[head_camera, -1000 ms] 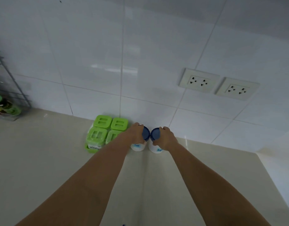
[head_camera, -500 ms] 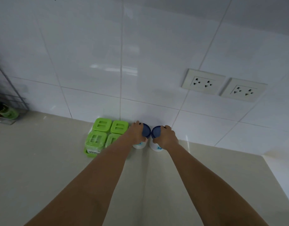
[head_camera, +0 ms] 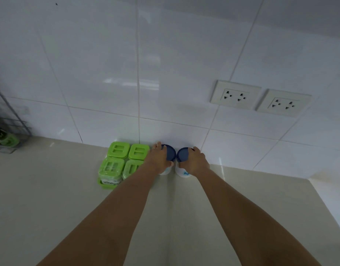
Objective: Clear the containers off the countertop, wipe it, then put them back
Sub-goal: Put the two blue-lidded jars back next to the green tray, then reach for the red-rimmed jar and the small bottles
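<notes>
Two white jars with dark blue lids stand side by side against the tiled wall on the beige countertop (head_camera: pixel 50 198). My left hand (head_camera: pixel 159 158) grips the left jar (head_camera: pixel 170 153) around its lid. My right hand (head_camera: pixel 196 161) grips the right jar (head_camera: pixel 182 155) the same way; its label shows below my fingers. Just left of them sits a green tray of several clear containers with green lids (head_camera: pixel 123 162), one labelled vinegar.
A wire rack (head_camera: pixel 10 135) with a green-capped bottle stands at the far left against the wall. Two wall sockets (head_camera: pixel 235 95) are mounted above right. The countertop meets a side wall at the right.
Both hands have stayed on the two blue-lidded jars. The jars sit slightly nearer the wall than one second ago, and the view has shifted a little.
</notes>
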`<state>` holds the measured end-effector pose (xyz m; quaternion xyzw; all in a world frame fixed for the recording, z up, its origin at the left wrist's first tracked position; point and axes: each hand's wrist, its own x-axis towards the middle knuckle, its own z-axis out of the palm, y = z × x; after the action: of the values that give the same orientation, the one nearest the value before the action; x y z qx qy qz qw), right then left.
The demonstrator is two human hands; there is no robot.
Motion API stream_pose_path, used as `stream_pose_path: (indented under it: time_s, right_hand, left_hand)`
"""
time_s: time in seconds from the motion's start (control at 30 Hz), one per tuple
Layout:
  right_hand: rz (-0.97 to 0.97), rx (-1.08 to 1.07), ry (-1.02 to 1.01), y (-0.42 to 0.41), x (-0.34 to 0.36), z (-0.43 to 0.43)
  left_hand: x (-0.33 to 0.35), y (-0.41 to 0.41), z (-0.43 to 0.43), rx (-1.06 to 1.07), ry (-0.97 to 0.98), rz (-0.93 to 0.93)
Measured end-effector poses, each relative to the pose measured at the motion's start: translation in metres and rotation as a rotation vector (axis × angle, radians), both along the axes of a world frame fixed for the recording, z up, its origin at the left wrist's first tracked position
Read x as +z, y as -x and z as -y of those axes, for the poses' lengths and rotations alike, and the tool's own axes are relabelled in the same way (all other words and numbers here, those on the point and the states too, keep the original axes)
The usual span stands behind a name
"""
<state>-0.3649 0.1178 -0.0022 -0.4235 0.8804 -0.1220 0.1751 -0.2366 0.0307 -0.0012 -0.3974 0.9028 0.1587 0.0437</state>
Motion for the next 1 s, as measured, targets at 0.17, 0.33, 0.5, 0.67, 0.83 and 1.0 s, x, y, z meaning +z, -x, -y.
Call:
stream_pose_path:
  time_s: [0.17, 0.33, 0.5, 0.67, 0.83, 1.0]
  right_hand:
    - [-0.024, 0.051, -0.024, -0.006, 0.010, -0.026]
    - [-0.135, 0.033, -0.072, -0.012, 0.032, -0.077]
    - [-0.185, -0.044, -0.097, -0.018, 0.050, -0.146]
    - [-0.181, -0.173, -0.049, -0.024, 0.054, -0.223]
    - [-0.239, -0.326, -0.023, -0.030, 0.049, -0.308]
    - [-0.222, -0.496, -0.033, -0.020, 0.054, -0.394]
  left_hand:
    - [0.005, -0.011, -0.021, -0.016, 0.098, 0.009]
    - [0.020, -0.021, -0.061, -0.062, 0.121, 0.039]
    - [0.022, -0.025, -0.122, -0.143, 0.161, -0.013]
    - [0.004, -0.023, -0.191, -0.237, 0.098, -0.039]
    - [-0.023, -0.021, -0.274, -0.311, 0.005, -0.031]
    - [-0.047, -0.023, -0.359, -0.382, -0.066, -0.020]
